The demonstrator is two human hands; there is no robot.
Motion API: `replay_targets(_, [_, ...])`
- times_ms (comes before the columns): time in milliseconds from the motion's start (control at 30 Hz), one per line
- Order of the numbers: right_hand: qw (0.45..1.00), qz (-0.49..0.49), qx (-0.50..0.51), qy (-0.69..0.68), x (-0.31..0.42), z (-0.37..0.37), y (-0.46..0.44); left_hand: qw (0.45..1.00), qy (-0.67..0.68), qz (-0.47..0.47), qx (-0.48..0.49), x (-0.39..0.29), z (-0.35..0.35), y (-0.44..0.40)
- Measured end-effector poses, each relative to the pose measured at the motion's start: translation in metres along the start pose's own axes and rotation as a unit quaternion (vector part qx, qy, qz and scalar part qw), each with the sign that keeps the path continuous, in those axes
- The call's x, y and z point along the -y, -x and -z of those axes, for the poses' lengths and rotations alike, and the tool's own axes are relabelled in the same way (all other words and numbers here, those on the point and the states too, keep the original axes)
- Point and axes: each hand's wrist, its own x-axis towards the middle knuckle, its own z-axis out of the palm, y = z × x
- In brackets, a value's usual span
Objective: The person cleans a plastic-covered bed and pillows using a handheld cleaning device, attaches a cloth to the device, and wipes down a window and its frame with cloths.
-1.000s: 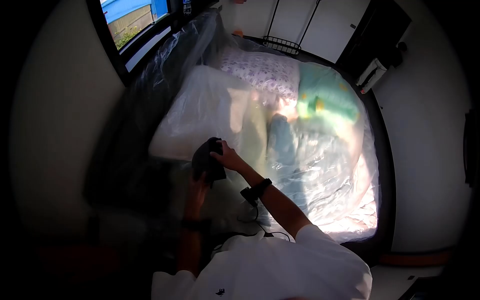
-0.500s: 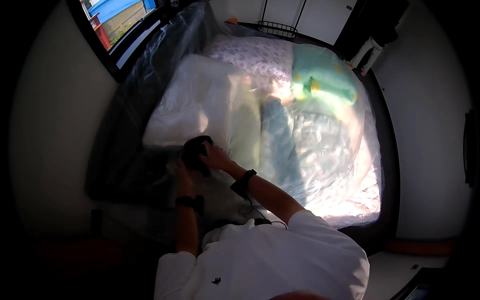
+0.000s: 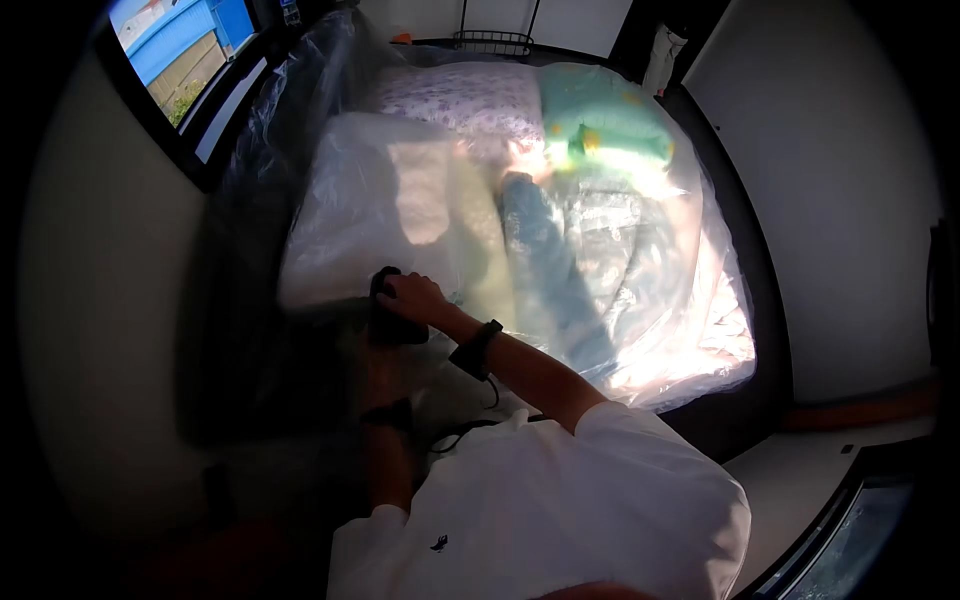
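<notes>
A dark cloth-like item [image 3: 398, 325] is held over the near left part of the plastic-covered bed. My right hand [image 3: 415, 298] grips its upper edge with bent fingers. Below it, in deep shadow, my left hand [image 3: 380, 352] reaches up to the item's lower side; its fingers are hidden. Black bands circle both wrists. Just beyond the item lies a white pillow or folded bedding [image 3: 350, 220] under clear plastic [image 3: 650, 370].
At the bed's head lie a purple-patterned pillow [image 3: 470, 100] and a green pillow [image 3: 610, 120]. A window [image 3: 180, 60] is at the upper left. A wire basket [image 3: 493, 42] hangs beyond the bed. A person's pale-trousered leg [image 3: 662, 60] shows near the dark doorway.
The view has shifted, so the bedding sits further left. The dark item has changed shape and hangs lower, with my right hand at its top. My left hand has become harder to see.
</notes>
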Motion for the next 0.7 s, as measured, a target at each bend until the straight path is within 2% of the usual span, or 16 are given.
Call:
replay_targets(33, [0.999,-0.008,-0.018,0.035,0.001,-0.012,-0.007,0.979,-0.199,-0.047,-0.008,-0.006,0.004,-0.016])
replay_targets(67, [0.997,-0.017,-0.035,0.07,-0.001,-0.024,-0.011,0.916,-0.389,-0.096,-0.013,-0.008,0.007,-0.029])
replay_targets(167, [0.994,-0.105,-0.025,0.025,-0.017,-0.057,-0.005,0.874,-0.474,-0.111,0.013,-0.015,-0.004,-0.03])
replay_targets(200, [0.991,-0.124,-0.035,0.022,-0.022,-0.074,0.018,0.877,-0.468,-0.111,0.01,-0.025,-0.012,-0.01])
replay_targets(233, [0.991,-0.128,-0.015,0.037,-0.026,-0.075,0.032,0.679,-0.708,-0.185,0.056,-0.038,-0.039,0.017])
replay_targets(267, [0.99,-0.132,0.006,0.052,-0.031,-0.07,0.042,0.411,-0.875,-0.239,0.095,-0.044,-0.054,0.034])
replay_targets(300, [0.989,-0.132,0.009,0.058,-0.041,-0.064,0.049,0.416,-0.873,-0.238,0.092,-0.036,-0.044,0.032])
replay_targets(333, [0.98,-0.185,0.069,0.018,-0.054,-0.057,0.055,0.623,-0.758,-0.132,0.143,-0.019,-0.024,0.024])
replay_targets(367, [0.963,-0.238,0.127,-0.021,-0.067,-0.055,0.057,0.786,-0.59,-0.019,0.185,-0.011,-0.023,0.022])
replay_targets(400, [0.962,-0.239,0.13,-0.015,-0.079,-0.055,0.055,0.79,-0.585,-0.02,0.183,-0.005,-0.019,0.021])
replay_targets(467, [0.983,-0.162,0.066,0.055,-0.103,-0.057,0.051,0.732,-0.639,-0.067,0.225,-0.018,-0.054,0.026])
replay_targets(500, [0.982,-0.162,0.069,0.061,-0.097,-0.045,0.054,0.737,-0.635,-0.068,0.222,-0.028,-0.066,0.029])
replay_targets(567, [0.983,-0.1,0.114,-0.102,-0.051,-0.019,0.051,0.78,-0.581,-0.06,0.224,-0.063,-0.084,0.033])
replay_targets(600, [0.983,-0.099,0.115,-0.102,-0.044,-0.019,0.042,0.78,-0.582,-0.06,0.222,-0.074,-0.084,0.029])
replay_targets(667, [0.999,0.039,-0.002,-0.03,-0.029,-0.025,0.021,0.649,-0.694,-0.27,0.156,-0.098,-0.087,0.017])
replay_targets(700, [0.999,0.041,-0.001,-0.031,-0.016,-0.025,0.011,0.778,-0.603,-0.175,0.018,-0.11,-0.103,-0.001])
